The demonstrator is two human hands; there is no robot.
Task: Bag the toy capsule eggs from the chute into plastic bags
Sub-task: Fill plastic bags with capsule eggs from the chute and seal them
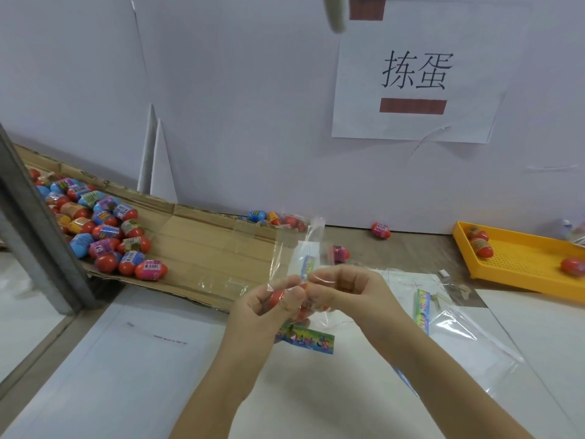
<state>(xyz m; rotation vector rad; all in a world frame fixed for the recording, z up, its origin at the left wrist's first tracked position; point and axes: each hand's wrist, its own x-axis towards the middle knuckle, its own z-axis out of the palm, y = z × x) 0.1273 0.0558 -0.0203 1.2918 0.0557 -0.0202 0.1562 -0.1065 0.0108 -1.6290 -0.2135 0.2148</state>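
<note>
So both hands are up close together over the worktop (126, 359), working one clear plastic bag (285, 248). The left hand (269, 304) has its fingers curled around a red egg (278, 296) through the film, down at the bottom of the bag. The right hand (348, 288) is just beside it, thumb and fingertips pinching the film, nearly touching the left. I can't tell how many eggs are in there; there's at least one, maybe more bunched behind the fingers. The bag's long axis runs from the hands up and away toward the far side, so its open end points away from the person. The supply is the pile of capsule eggs (104, 229) on the cardboard chute (202, 242), off to the left and a bit farther out than the hands. That puts the left hand nearer to it. The closest one is a pink-labelled egg (151, 269) at the chute's near lip, lying roughly left to right. If another egg is needed, I'd guess the left hand has to let go to reach for it, or the right crosses over, which looks awkward. Spare bags (459, 324) lie flat to the right, and a yellow tray (522, 264) farther right holds a few eggs.
</note>
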